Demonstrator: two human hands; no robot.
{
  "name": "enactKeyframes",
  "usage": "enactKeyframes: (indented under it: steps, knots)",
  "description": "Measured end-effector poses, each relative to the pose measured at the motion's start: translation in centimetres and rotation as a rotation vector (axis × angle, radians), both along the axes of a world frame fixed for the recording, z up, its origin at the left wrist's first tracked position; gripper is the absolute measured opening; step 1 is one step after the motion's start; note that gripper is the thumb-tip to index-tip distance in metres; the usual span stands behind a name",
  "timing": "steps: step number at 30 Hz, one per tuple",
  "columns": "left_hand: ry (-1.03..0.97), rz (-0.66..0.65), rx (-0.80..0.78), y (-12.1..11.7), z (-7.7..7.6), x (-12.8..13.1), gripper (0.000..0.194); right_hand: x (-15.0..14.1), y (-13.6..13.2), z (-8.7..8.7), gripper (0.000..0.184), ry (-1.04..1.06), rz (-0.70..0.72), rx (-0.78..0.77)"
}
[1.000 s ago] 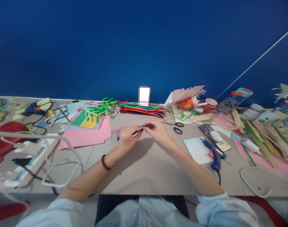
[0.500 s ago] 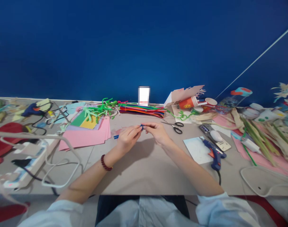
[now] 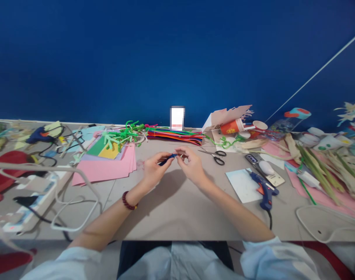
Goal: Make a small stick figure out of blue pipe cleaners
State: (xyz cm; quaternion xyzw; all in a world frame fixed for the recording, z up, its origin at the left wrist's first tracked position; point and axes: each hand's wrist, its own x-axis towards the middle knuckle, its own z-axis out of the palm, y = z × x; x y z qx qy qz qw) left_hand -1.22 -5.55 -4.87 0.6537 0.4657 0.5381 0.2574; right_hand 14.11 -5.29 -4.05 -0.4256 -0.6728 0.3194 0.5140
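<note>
A short blue pipe cleaner (image 3: 168, 158), seemingly folded, is held above the table between my two hands. My left hand (image 3: 154, 170) pinches it between thumb and fingers, with part of its length showing under the curled index finger. At its right end, the fingertips of my right hand (image 3: 191, 165) close on the tip. Fingers hide the rest of it. Behind my hands lies a bundle of multicoloured pipe cleaners (image 3: 174, 136). Black-handled scissors (image 3: 218, 157) rest just right of my right hand.
Pink paper sheets (image 3: 103, 169) and green twisted stems (image 3: 126, 134) lie at left, near a white power strip (image 3: 39, 200) with cables. Right are a glue gun (image 3: 265, 190), a phone (image 3: 275, 178), paper cups (image 3: 232, 126) and dried husks (image 3: 319, 169). A blue wall (image 3: 177, 58) stands behind.
My left hand has turned and opened its grip a little, so more of the blue pipe cleaner shows. Its ends no longer stick out left of that hand. My right fingers have shifted slightly.
</note>
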Motion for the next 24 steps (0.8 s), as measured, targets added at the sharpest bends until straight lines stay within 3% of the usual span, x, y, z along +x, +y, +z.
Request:
enactKeyframes:
  steps: [4, 11, 14, 19, 24]
  knots:
    - [-0.268, -0.084, -0.234, 0.3, 0.2, 0.1, 0.037, 0.2, -0.2, -0.3, 0.027, -0.167, -0.014, 0.181]
    - [-0.651, -0.237, -0.547, 1.0, 0.0, 0.2, 0.032, 0.6, 0.3, -0.5, 0.03, -0.233, 0.078, 0.418]
    - [-0.752, -0.257, -0.618, 1.2, -0.1, 0.1, 0.03, 0.6, 0.4, -0.3, 0.027, -0.163, 0.084, 0.327]
    - [-0.797, -0.266, -0.665, 1.6, -0.1, -0.1, 0.028, 0.7, 1.0, -0.2, 0.026, 0.134, 0.172, 0.066]
    - [-0.704, -0.242, -0.555, 1.5, 0.0, -0.2, 0.029, 0.7, 0.9, 0.9, 0.022, 0.248, 0.166, -0.188]
